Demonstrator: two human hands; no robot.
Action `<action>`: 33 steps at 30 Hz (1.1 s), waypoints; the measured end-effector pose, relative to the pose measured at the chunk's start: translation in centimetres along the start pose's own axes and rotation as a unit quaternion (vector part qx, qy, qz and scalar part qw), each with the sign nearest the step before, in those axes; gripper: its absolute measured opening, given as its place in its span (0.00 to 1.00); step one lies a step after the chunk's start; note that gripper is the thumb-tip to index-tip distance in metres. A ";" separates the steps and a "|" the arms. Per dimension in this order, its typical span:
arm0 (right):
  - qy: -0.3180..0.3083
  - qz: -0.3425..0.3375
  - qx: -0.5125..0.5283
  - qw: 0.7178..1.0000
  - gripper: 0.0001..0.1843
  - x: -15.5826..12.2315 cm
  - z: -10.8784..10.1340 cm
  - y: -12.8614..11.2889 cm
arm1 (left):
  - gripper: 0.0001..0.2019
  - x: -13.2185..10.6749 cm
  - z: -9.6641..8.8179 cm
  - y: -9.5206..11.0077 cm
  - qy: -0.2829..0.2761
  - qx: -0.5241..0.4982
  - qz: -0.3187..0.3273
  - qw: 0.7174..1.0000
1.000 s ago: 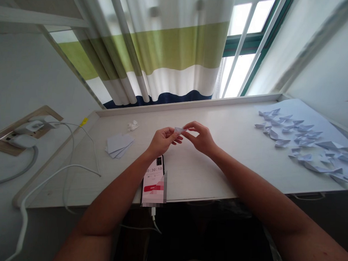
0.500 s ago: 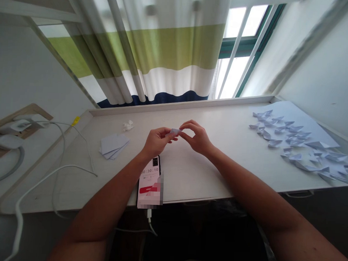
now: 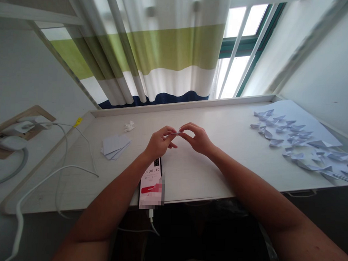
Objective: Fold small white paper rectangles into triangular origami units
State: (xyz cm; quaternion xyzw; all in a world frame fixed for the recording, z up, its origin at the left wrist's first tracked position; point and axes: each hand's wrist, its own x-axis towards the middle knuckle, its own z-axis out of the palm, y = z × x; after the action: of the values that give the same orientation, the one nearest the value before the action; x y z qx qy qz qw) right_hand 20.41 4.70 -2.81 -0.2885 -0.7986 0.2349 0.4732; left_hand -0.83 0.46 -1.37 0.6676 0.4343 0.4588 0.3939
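Above the counter (image 3: 218, 174), the left hand (image 3: 159, 143) and right hand (image 3: 198, 139) pinch closer together than a second ago, fingertips nearly meeting, so the fold seems pressed flatter. The small folded paper (image 3: 176, 133) gripped between them shows only as a thin white sliver, clear of the surface.

Hands: two, left hand (image 3: 159, 143) and right hand (image 3: 198, 139).
Paper piece (image 3: 175, 133) between their fingers: one.
Desk (image 3: 218, 170): one.
Phone (image 3: 152, 181): one.
Stack of paper slips (image 3: 115, 145): one stack. At least three slips show at the fanned edges; exact number unclear.
Crumpled paper scrap (image 3: 129, 125): one.
Folded shapes (image 3: 293, 138), far right: more than twenty, too small and overlapping for an exact count.
Large sheet (image 3: 314, 126) under them: one.
White cables (image 3: 70, 166), desk's left side: at least two.
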 end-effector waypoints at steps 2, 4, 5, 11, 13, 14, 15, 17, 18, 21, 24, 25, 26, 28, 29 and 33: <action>-0.005 0.006 0.006 1.000 0.14 0.0 0.0 -0.1 | 0.20 0.1 0.0 0.0 0.001 -0.007 -0.004 1.000; 0.002 0.007 0.020 1.000 0.12 -0.1 0.0 -0.2 | 0.20 0.1 0.0 -0.1 -0.002 -0.005 0.000 1.000; 0.006 0.004 0.028 1.000 0.12 -0.1 0.0 -0.3 | 0.19 0.2 -0.1 -0.1 -0.008 0.004 0.007 1.000; -0.010 -0.027 0.014 0.999 0.07 -0.1 -0.1 -0.1 | 0.15 0.2 -0.2 -0.4 0.004 0.068 0.066 0.995; -0.012 -0.020 -0.005 1.000 0.06 -0.1 0.0 0.1 | 0.17 0.1 -0.2 -0.4 0.010 0.053 0.053 0.997; -0.012 -0.015 -0.013 1.000 0.05 -0.1 0.0 0.3 | 0.18 0.1 -0.2 -0.4 0.009 0.045 0.044 0.998; -0.012 -0.012 -0.020 1.000 0.05 -0.1 0.0 0.4 | 0.18 0.1 -0.2 -0.4 0.008 0.040 0.038 0.998; -0.019 -0.011 -0.030 0.999 0.05 0.0 0.0 0.5 | 0.19 0.1 -0.2 -0.3 0.012 0.056 0.040 0.998; -0.025 -0.012 -0.034 0.999 0.05 0.0 -0.1 0.5 | 0.19 0.1 -0.2 -0.2 0.017 0.077 0.048 0.996; -0.045 -0.019 -0.041 0.998 0.06 0.1 -0.4 0.5 | 0.15 0.3 -0.1 -0.3 0.032 0.137 0.084 0.986; -0.060 -0.020 -0.025 0.998 0.07 0.2 -0.6 0.2 | 0.11 0.5 -0.1 -0.4 0.041 0.143 0.123 0.981; -0.059 -0.017 -0.014 0.998 0.08 0.2 -0.5 0.2 | 0.10 0.5 -0.1 -0.4 0.047 0.137 0.130 0.981; -0.054 -0.011 -0.001 0.998 0.08 0.2 -0.5 0.1 | 0.10 0.5 -0.1 -0.4 0.056 0.131 0.133 0.981; -0.027 0.021 0.040 0.999 0.08 0.2 -0.3 0.0 | 0.09 0.4 0.0 -0.3 0.076 0.116 0.126 0.982; -0.010 0.044 0.069 0.997 0.10 0.2 -0.2 0.0 | 0.08 0.4 0.0 -0.2 0.087 0.109 0.122 0.983; 0.025 0.126 0.178 0.976 0.25 0.2 0.1 0.0 | 0.08 0.4 0.0 0.1 0.107 0.078 0.099 0.986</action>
State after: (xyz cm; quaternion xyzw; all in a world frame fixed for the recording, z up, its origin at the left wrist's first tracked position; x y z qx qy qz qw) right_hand 20.24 4.84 -2.74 -0.3036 -0.6893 0.4232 0.5036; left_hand -0.74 0.84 -1.15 0.6833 0.4400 0.5289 0.2444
